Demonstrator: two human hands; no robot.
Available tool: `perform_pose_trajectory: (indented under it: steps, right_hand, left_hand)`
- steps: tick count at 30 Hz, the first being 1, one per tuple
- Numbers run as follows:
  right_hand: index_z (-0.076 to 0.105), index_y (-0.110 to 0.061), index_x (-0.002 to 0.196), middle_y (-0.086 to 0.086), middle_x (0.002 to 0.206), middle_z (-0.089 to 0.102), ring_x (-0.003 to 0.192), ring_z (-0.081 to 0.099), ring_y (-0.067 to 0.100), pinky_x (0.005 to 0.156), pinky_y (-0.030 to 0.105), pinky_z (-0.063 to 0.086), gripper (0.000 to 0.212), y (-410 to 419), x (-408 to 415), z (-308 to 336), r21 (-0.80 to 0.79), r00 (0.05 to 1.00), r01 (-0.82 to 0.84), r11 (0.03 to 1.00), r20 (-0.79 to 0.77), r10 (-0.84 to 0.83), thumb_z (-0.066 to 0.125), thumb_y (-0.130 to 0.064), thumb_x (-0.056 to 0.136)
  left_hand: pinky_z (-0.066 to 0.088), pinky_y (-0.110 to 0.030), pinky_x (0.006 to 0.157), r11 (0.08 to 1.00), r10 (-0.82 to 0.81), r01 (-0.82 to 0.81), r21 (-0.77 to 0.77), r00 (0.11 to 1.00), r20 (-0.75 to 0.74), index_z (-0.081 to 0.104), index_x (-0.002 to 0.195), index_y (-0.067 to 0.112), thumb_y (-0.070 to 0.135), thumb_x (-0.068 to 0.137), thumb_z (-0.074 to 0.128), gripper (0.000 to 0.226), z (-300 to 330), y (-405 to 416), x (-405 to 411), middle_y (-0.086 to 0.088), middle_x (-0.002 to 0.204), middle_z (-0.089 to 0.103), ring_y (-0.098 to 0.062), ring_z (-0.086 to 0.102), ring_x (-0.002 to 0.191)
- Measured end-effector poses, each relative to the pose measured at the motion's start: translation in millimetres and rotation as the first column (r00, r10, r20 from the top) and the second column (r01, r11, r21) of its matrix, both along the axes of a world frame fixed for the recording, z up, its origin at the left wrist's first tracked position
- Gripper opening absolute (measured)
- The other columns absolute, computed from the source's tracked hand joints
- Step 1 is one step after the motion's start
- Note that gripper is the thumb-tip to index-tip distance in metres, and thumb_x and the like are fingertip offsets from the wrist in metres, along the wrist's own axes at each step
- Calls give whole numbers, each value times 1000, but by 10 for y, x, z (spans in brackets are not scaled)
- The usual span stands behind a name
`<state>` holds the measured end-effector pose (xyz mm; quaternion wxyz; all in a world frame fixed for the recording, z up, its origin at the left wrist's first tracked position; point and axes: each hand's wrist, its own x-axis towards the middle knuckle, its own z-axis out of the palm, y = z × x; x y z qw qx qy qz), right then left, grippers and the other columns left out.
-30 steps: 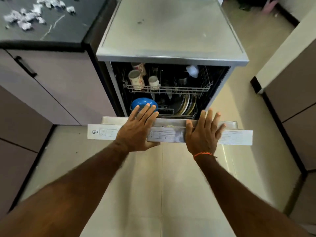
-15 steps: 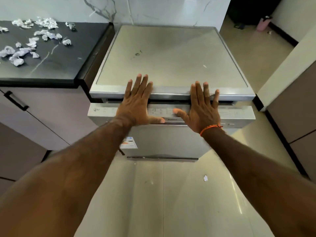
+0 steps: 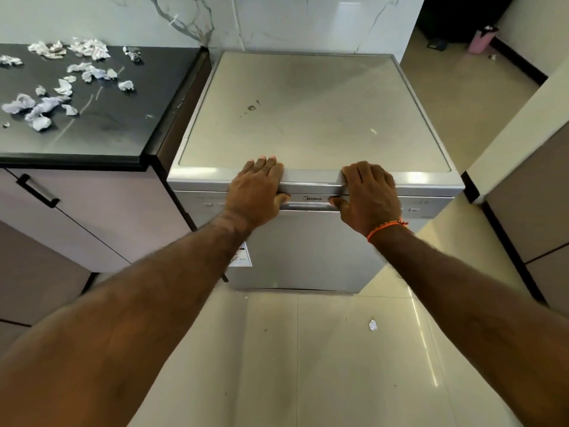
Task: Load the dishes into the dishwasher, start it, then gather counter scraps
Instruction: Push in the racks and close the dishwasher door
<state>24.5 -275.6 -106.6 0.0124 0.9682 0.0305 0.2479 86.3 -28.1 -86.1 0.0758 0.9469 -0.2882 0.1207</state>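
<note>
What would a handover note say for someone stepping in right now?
Left hand and right hand: both lie flat over the top front edge of the dishwasher, thumbs on the control strip, holding nothing.
Dishwasher door is up and looks shut.
Left: start the dishwasher; no lit display is visible. Then gather the paper scraps strewn on the dark counter; one scrap lies on the floor.

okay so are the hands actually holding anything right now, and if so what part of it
Nothing is carried. The left hand and right hand press on the dishwasher at its top front edge, fingers on the top, thumbs by the door handle.
</note>
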Motion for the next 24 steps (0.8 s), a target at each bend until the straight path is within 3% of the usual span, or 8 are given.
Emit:
perform_pose_trajectory:
  steps: [3,6,11,16,20,24]
  right_hand:
    - [55,-12,108,8,106,55,96,53,31,85,44,45,48,5,58,54,-66,999,9,998,-34,-11,69,-49,80]
    - [56,-12,106,8,107,55,95,54,32,80,45,49,52,56,46,145,-29,993,33,999,-111,-36,75,-47,74]
    - [55,-9,107,11,112,53,97,54,37,77,46,50,52,208,39,324,52,973,102,993,-213,-89,79,-40,73]
    - [56,-7,109,13,112,55,96,55,40,83,50,51,49,240,29,308,55,967,114,992,-235,-98,78,-33,74]
    - [57,-8,103,12,105,56,91,56,38,77,48,53,46,234,77,380,27,962,106,994,-257,-96,80,-32,71]
    - [57,-9,101,9,104,56,91,55,35,67,43,52,43,206,131,513,2,937,83,997,-342,-77,78,-32,71]
  left_hand:
    - [37,-46,117,1000,9,-10,11,999,33,56,136,7,44,87,72,63,23,-3,41,-17,146,54,-35,51,136]
    - [41,-43,111,1000,14,-14,-9,1000,27,58,130,8,43,86,73,59,69,-6,13,-15,140,59,-34,55,128]
    - [31,-45,118,999,43,-44,-18,997,-71,52,136,5,33,88,70,58,92,-79,-24,-17,145,51,-36,47,133]
    - [12,-47,126,998,10,-1,56,986,-164,27,157,9,17,93,61,73,110,-23,-48,-14,166,24,-32,20,154]
    - [11,-47,126,992,15,15,125,971,-237,18,160,12,31,87,71,92,209,-8,-9,-11,168,15,-31,13,155]
    - [13,-45,126,983,38,35,182,924,-381,15,162,16,42,88,70,96,399,-3,94,-7,170,10,-28,11,156]
